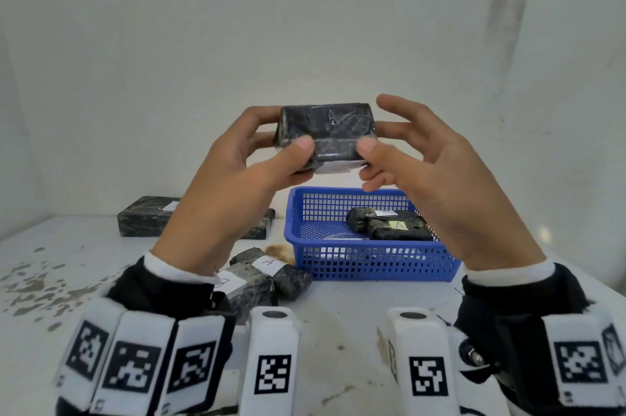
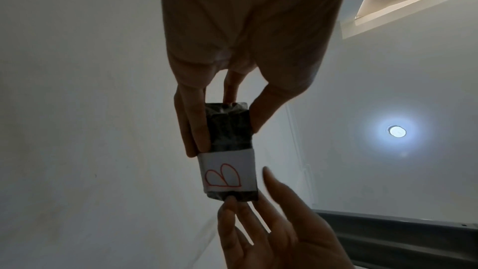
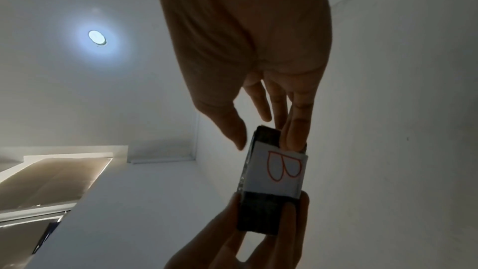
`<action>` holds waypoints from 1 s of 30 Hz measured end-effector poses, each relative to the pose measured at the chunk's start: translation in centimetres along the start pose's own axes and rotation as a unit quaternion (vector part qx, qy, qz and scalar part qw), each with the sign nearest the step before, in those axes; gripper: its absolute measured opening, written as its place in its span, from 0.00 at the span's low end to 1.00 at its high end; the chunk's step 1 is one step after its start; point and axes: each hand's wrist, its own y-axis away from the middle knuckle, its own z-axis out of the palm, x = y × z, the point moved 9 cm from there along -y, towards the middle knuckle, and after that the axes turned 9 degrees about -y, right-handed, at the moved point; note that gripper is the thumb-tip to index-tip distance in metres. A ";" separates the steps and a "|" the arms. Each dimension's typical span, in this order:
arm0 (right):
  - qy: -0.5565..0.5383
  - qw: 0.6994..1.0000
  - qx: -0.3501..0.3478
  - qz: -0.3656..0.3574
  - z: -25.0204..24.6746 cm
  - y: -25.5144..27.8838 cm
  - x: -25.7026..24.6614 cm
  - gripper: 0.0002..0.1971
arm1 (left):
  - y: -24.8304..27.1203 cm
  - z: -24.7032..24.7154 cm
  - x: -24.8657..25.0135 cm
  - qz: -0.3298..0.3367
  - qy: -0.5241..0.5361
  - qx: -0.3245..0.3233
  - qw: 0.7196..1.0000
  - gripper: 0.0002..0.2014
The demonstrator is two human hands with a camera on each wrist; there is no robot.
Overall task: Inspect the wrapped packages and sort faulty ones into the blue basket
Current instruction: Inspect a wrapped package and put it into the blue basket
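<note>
I hold a dark wrapped package point(image 1: 328, 131) raised in the air above the blue basket point(image 1: 372, 259). My left hand point(image 1: 283, 132) grips its left end, thumb in front and fingers behind. At the right end, my right hand point(image 1: 376, 136) pinches it lightly between thumb and fingertips, the other fingers spread. The wrist views show the underside of the package point(image 2: 229, 130) point(image 3: 261, 212), which bears a white label point(image 2: 227, 173) point(image 3: 276, 171) with a red letter B. The left hand point(image 2: 225, 124) clamps the package's sides.
The basket holds dark wrapped packages point(image 1: 396, 227) with paper labels. More packages lie on the stained white table point(image 1: 50, 280): a large one point(image 1: 145, 221) at the back left, one point(image 1: 255, 229) behind my left arm, and a labelled cluster point(image 1: 257, 280) in front of the basket.
</note>
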 end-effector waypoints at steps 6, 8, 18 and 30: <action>0.015 0.998 -0.064 0.004 1.2 0.2 -0.2 0.30 | 0.1 0.2 0.2 0.005 0.010 -0.020 1.000 0.17; 0.011 0.998 -0.065 -0.002 1.3 0.3 -0.3 0.30 | 0.2 0.4 0.2 0.007 -0.005 -0.025 1.000 0.17; 0.014 0.998 -0.059 -0.004 1.1 0.4 -0.3 0.19 | 0.5 0.5 0.6 0.011 -0.040 -0.003 0.999 0.18; 0.029 0.999 -0.041 -0.021 1.2 0.4 -0.7 0.14 | 0.5 0.4 0.7 -0.001 -0.049 0.008 0.999 0.20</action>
